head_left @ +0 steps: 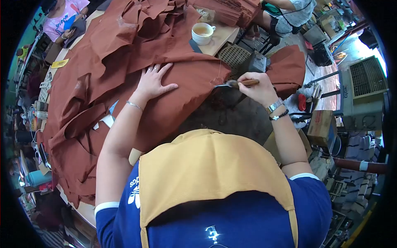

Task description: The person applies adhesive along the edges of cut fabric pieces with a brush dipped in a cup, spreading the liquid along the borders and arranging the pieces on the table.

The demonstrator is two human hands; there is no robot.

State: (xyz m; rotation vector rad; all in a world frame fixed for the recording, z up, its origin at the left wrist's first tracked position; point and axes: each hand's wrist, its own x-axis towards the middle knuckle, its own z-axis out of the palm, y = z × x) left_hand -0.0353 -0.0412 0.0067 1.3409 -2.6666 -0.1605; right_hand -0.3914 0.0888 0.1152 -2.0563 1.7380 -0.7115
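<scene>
Rust-brown cloth lies in folds over a pale table. My left hand presses flat on it, fingers spread, with a ring and a bracelet showing. At the cloth's right edge my right hand is wrapped round the wooden handle of a tool. The tool's thin metal tip points left and meets the ragged cloth edge. Its exact kind is hard to make out. Loose threads stand at the cloth corner just above the tip.
A white cup of pale drink stands beyond the cloth. A woven basket and more brown cloth are at the right. Two other people sit at the far left and far right. A cardboard box is to the right.
</scene>
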